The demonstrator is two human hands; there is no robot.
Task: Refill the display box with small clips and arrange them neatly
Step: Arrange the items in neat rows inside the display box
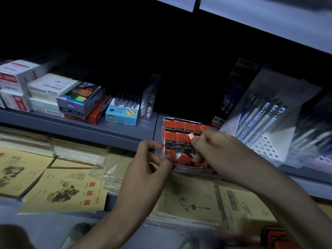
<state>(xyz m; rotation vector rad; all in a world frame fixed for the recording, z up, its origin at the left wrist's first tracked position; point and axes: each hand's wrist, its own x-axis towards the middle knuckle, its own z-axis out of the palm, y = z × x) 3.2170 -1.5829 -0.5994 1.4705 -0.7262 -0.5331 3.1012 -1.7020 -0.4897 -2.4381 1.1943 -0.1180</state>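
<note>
Refilling is in hand: the display box [194, 170] sits at the shelf [125, 130] edge, back rows neat, front row jumbled. The left hand [150, 159] pinches its corner; the right hand [217, 148] pinches a clip packet [190, 136] above it, which next probably needs slotting in upright.

The right hand [221, 150] hides the near right corner of the display box [190, 170], and its fingers cover most of the clip packet [191, 136] they pinch. At the near right, a blurred red object [276, 238] is cut off by the bottom edge.
</note>
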